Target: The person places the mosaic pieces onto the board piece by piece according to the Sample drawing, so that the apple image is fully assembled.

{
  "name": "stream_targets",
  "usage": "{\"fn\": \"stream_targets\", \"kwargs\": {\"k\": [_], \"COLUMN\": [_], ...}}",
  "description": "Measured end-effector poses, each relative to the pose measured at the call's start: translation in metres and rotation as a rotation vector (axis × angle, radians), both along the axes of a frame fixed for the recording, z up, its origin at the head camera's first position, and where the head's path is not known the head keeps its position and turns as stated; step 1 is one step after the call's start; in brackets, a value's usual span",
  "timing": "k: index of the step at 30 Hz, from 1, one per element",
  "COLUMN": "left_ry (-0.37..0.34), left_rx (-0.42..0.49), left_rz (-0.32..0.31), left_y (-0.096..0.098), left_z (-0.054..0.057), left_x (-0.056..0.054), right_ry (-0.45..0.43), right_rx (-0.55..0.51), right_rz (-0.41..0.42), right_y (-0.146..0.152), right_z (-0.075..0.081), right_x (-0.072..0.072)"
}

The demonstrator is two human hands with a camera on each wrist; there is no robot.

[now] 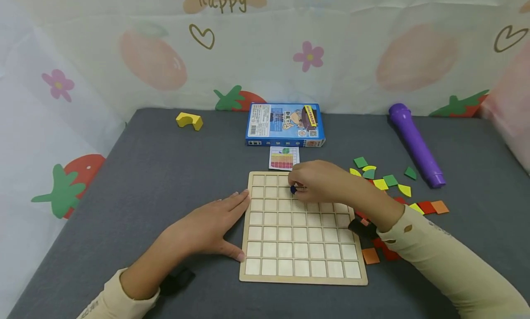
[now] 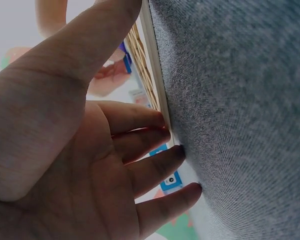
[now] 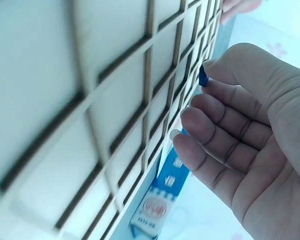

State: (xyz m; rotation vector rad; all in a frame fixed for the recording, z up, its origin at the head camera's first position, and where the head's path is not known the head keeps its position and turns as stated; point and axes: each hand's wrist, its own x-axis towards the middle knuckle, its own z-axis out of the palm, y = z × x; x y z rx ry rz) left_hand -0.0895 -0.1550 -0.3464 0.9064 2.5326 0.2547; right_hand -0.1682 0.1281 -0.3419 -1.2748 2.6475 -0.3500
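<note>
Head view: on a grey desk [image 1: 174,171], the right hand [image 1: 320,181] pinched a dark blue piece [image 1: 293,189] between its fingers, over the far rows of a gridded board [image 1: 300,234]. The left hand [image 1: 213,224], fingers extended, touched the board's left edge. Tiles [image 1: 390,180] lay to the right; a card [image 1: 284,159] and box [image 1: 285,124] lay beyond.

On my dark grey table [image 1: 186,171] I see one yellow arch-shaped block [image 1: 189,118] at far left, and one purple tube [image 1: 417,144] lying slantwise at right. Behind them my pale cloth [image 1: 265,52] shows printed flowers [image 1: 308,56], strawberries [image 1: 249,100] and the word "happy" [image 1: 222,2].
</note>
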Motion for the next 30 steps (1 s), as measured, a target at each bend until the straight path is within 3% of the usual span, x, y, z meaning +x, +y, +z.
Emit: {"fn": "stream_targets", "kwargs": {"k": [9, 16, 22, 30], "left_ry": [0.012, 0.017, 0.011, -0.005], "left_rx": [0.011, 0.004, 0.016, 0.021], "left_rz": [-0.013, -0.010, -0.015, -0.007], "left_y": [-0.002, -0.001, -0.001, -0.001], "left_z": [-0.001, -0.001, 0.000, 0.000], "left_x": [0.001, 0.000, 0.001, 0.001], "right_ry": [0.009, 0.050, 0.035, 0.071], "right_rx": [0.050, 0.075, 0.116, 0.093], "right_rz": [0.046, 0.065, 0.069, 0.070], "right_y": [-0.027, -0.029, -0.029, -0.027], "right_z": [-0.003, -0.002, -0.001, -0.003], "right_x": [0.000, 0.001, 0.005, 0.014]}}
